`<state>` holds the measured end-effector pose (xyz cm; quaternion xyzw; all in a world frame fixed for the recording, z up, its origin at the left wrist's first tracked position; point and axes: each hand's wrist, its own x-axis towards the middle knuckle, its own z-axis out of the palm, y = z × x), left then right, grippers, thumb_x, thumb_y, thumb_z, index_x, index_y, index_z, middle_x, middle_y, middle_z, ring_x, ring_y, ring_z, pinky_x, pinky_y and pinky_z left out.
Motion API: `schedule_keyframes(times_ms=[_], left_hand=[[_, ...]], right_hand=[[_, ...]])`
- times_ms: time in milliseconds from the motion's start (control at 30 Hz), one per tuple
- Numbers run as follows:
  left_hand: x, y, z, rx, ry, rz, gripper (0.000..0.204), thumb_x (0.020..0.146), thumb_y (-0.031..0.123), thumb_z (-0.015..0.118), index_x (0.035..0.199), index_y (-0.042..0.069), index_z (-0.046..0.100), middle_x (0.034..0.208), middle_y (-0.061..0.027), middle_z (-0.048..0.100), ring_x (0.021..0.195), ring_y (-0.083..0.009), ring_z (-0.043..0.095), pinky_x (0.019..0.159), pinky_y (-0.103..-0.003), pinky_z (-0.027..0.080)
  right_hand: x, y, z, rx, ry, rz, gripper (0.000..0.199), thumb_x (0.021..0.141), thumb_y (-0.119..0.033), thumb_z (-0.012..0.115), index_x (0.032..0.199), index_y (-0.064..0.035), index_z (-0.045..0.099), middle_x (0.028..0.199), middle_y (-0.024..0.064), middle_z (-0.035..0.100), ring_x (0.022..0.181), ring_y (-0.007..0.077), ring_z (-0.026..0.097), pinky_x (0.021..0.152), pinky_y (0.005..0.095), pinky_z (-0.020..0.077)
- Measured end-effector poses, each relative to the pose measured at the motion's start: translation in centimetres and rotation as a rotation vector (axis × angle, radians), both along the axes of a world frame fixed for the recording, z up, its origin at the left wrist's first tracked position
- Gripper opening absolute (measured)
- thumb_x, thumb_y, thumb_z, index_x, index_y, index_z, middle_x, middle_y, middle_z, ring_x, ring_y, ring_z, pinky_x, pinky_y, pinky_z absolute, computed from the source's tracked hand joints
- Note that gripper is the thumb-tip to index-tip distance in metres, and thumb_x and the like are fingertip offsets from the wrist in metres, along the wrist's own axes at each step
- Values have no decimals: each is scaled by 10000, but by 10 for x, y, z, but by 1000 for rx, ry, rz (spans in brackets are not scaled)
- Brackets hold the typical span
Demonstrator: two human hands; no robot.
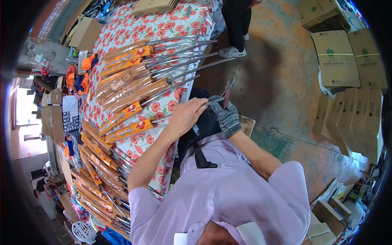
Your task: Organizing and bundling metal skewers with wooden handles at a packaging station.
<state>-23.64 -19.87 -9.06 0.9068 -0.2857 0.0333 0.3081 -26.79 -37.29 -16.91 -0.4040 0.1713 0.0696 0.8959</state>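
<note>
My bare left hand (189,116) is wrapped round a metal tube (162,119). That tube's far-left end runs into a brown bundle in clear plastic with an orange label (130,131), lying on the table. My right hand (226,118), in a grey knitted glove, is closed on red-handled pliers (227,93), jaws pointing up and away. The tube's free end (220,99) meets the gloved fingers beside the pliers; whether they grip it too, I cannot tell. Several similar wrapped bundles (132,87) lie side by side beyond my left hand, their tubes jutting over the table edge.
A red-flowered cloth (163,30) covers the table. More wrapped bundles (96,171) are piled at its near left. Orange-handled tools (81,83) lie at the far-left edge. Another person's legs (237,24) stand ahead. Flattened cartons (337,59) are stacked at right.
</note>
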Motion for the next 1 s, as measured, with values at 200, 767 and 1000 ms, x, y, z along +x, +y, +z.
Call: schedule_keyframes(times_ms=[200,767,1000], left_hand=[[6,-6,17,-132,208,41,176,927,172,704,1069,68,703,945,-90,722,780,-295,694,664,-385,537],[9,5,44,-175,384,-71,211,953,149,671,1157,107,707,934,-90,714,816,-282,692,691,-368,535],[8,4,54,-62,253,-167,413,927,44,673,1315,183,671,755,-69,608,666,-216,602,622,-341,492]], right_hand=[[-25,-45,-25,-811,-286,86,380,938,-84,687,1302,-3,616,1246,118,650,1139,258,629,1007,335,481],[-37,-26,-32,-901,-465,243,802,858,-92,745,1530,-1,318,1515,170,427,1392,324,447,1155,361,361],[-38,-22,-11,-984,-512,270,796,869,-101,723,1541,-22,305,1529,180,411,1389,326,459,1139,360,384]])
